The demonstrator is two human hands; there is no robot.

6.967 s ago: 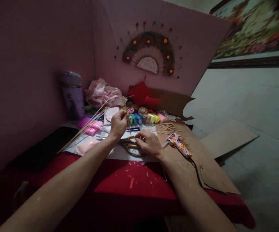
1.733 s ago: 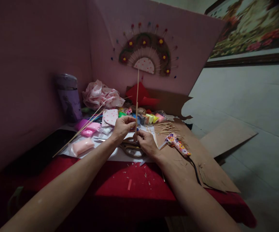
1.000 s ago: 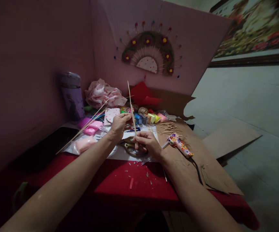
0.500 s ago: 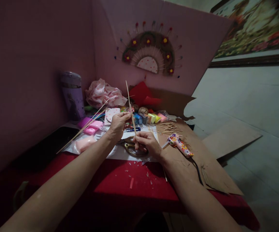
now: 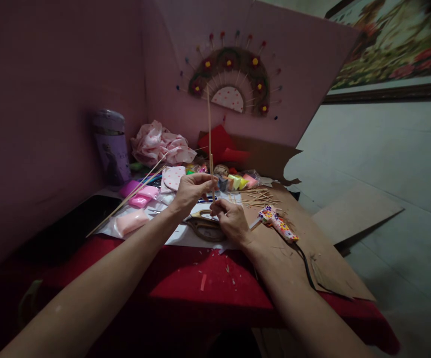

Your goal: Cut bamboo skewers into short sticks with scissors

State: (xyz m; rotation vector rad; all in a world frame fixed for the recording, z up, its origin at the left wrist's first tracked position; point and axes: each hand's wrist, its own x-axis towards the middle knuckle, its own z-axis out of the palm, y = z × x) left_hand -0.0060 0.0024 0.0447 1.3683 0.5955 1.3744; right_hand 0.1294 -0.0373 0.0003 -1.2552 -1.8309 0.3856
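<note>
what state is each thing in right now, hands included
Left hand: pinching the held sticks
Right hand: pinching their lower end
Held sticks: upright
Scissors: lying flat, partly hidden, blade opening unclear
Glue gun: lying on cardboard
Spotted fabric: crumpled
Purple tumbler: standing
Loose short sticks: lying crisscross

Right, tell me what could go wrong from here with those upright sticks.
The sticks are gripped only low down by the left hand and right hand, so the long free top may sway or poke something.

The scissors lie by both hands; a lowered wrist could catch the blade.

The glue gun sits near the right forearm; if hot, which I can't tell, it might burn.
</note>
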